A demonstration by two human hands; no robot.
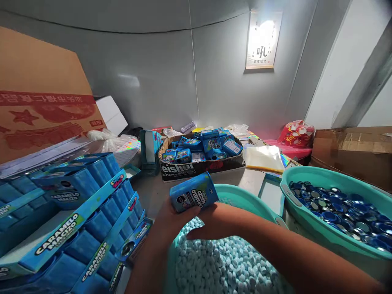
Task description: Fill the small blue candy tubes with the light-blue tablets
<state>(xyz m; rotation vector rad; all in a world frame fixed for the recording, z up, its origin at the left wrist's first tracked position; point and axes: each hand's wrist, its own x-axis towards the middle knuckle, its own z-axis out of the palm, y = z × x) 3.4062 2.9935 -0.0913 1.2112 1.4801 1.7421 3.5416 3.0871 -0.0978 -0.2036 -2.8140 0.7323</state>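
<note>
A small blue candy box (pixel 194 194) printed "Caramelo Macizo" is held tilted above a teal tub (pixel 241 194). My left hand (pixel 173 220) grips it at the left and lower side. From the right, my right hand (pixel 211 222) closes on its lower right edge, its fingers partly hidden behind the box. Below my hands the tub is filled with pale blue candies (pixel 229 261). To the left stand stacked display trays (pixel 76 224) of similar blue boxes, and one loose blue box (pixel 134 239) leans against them.
Behind is a black carton (pixel 180 171) heaped with blue boxes. A second teal tub (pixel 284 183) on the right holds shiny blue lids (pixel 337 212). Plastic sheets (pixel 265 158) lie between. A big brown carton (pixel 45 81) rises at the left, another carton (pixel 349 151) at the right.
</note>
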